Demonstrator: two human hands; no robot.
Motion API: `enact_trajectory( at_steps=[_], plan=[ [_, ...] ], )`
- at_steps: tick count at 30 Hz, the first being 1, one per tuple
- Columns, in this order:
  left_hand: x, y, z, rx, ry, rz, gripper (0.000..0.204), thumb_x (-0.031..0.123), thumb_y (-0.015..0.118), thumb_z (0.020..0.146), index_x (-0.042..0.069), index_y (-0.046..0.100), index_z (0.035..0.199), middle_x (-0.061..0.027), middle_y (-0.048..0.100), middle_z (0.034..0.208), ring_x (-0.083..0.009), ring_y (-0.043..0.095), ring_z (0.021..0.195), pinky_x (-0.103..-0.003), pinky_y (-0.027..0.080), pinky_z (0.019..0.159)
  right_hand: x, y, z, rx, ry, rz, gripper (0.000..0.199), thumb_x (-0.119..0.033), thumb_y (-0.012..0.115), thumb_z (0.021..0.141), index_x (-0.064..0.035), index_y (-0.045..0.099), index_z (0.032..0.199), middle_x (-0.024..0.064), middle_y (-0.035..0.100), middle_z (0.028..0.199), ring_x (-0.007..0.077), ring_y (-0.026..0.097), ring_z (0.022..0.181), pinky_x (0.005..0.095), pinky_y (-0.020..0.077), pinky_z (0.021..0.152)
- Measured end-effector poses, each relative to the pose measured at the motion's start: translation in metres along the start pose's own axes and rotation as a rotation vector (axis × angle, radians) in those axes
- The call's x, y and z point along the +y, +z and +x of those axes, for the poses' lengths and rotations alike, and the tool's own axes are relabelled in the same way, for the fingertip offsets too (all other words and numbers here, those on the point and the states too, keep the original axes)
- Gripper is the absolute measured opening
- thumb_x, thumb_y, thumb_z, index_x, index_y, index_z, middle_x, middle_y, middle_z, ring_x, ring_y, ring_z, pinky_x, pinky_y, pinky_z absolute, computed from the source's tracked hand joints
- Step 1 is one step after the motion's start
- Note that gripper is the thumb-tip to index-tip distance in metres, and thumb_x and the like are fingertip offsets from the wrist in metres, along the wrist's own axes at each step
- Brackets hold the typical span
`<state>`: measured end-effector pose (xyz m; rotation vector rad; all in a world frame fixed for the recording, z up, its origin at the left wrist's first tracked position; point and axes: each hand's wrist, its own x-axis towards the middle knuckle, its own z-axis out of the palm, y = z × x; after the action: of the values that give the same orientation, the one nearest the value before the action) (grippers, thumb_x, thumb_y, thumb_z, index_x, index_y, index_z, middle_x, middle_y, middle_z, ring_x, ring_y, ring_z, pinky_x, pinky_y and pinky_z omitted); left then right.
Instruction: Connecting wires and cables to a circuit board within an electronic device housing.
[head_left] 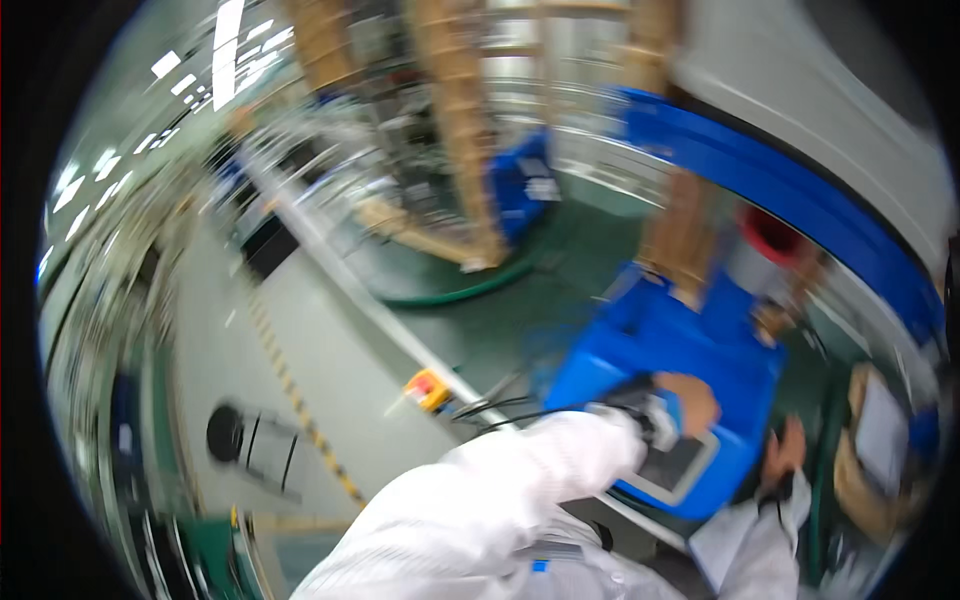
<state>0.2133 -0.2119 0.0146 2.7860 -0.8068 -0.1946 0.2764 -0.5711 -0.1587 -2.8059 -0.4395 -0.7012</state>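
My left hand (pixel 688 404) reaches over a blue plastic bin (pixel 735 440) at the right, and motion blur smears its fingers. A dark band and something light blue show around its wrist. Close below it is a flat dark panel with a pale grey frame (pixel 690 476), on the bin; whether the hand touches it I cannot tell. My right hand (pixel 785 452) is beside the bin's right edge, its fingers seemingly stretched out and apart, with nothing visible in them. White sleeves cover both forearms.
A red-rimmed pale bucket (pixel 768 240) stands beyond the bin. Brown cardboard (pixel 682 235) rises next to it. An open cardboard box (pixel 872 450) is at far right. A yellow-and-red switch box (pixel 427 390) sits on the green table's edge. A black stool (pixel 226 433) stands on the floor.
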Motion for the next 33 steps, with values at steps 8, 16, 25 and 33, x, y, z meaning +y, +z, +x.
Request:
enact_trajectory(
  at_steps=[8, 16, 25, 33],
  plan=[
    [-0.005, 0.084, 0.076, 0.134, -0.011, 0.118, 0.017, 0.015, 0.064, 0.073, 0.014, 0.077, 0.085, -0.0107, 0.072, 0.087, -0.0327, 0.068, 0.083, -0.050, 0.051, 0.058, 0.064, 0.024, 0.000, -0.271, 0.167, -0.380, 0.053, -0.033, 0.043, 0.101, -0.0068, 0.039, 0.146, 0.0162, 0.038, 0.151, 0.0368, 0.036, 0.138, 0.0494, 0.0288, 0.112],
    [-0.014, 0.099, 0.091, 0.082, -0.102, 0.161, 0.019, 0.017, 0.066, 0.078, 0.015, 0.077, 0.094, -0.0109, 0.073, 0.092, -0.0285, 0.069, 0.085, -0.048, 0.053, 0.062, 0.076, 0.031, 0.091, -0.888, 0.305, 0.097, 0.046, -0.018, 0.051, 0.096, -0.0011, 0.046, 0.138, 0.0260, 0.052, 0.133, 0.0400, 0.054, 0.118, 0.0454, 0.0427, 0.099],
    [-0.050, 0.024, -0.034, 0.147, -0.332, -0.298, 0.059, 0.053, 0.045, 0.093, 0.003, 0.074, 0.082, -0.0219, 0.069, 0.080, -0.0401, 0.067, 0.082, -0.050, 0.051, 0.078, -0.043, 0.026, 0.169, -0.487, 0.568, 0.641, 0.066, -0.045, 0.065, 0.088, 0.0057, 0.055, 0.129, 0.0178, 0.064, 0.118, 0.0302, 0.062, 0.103, 0.0408, 0.0492, 0.087],
    [-0.107, -0.009, -0.066, 0.236, -0.308, -0.082, 0.058, 0.057, 0.049, 0.087, 0.007, 0.074, 0.073, -0.0177, 0.068, 0.075, -0.0363, 0.066, 0.077, -0.048, 0.052, 0.071, -0.109, -0.002, 0.181, -0.476, 0.618, 0.451, 0.079, -0.057, 0.077, 0.073, 0.0025, 0.062, 0.122, 0.0117, 0.067, 0.114, 0.0216, 0.062, 0.103, 0.0345, 0.0459, 0.092]
  ],
)
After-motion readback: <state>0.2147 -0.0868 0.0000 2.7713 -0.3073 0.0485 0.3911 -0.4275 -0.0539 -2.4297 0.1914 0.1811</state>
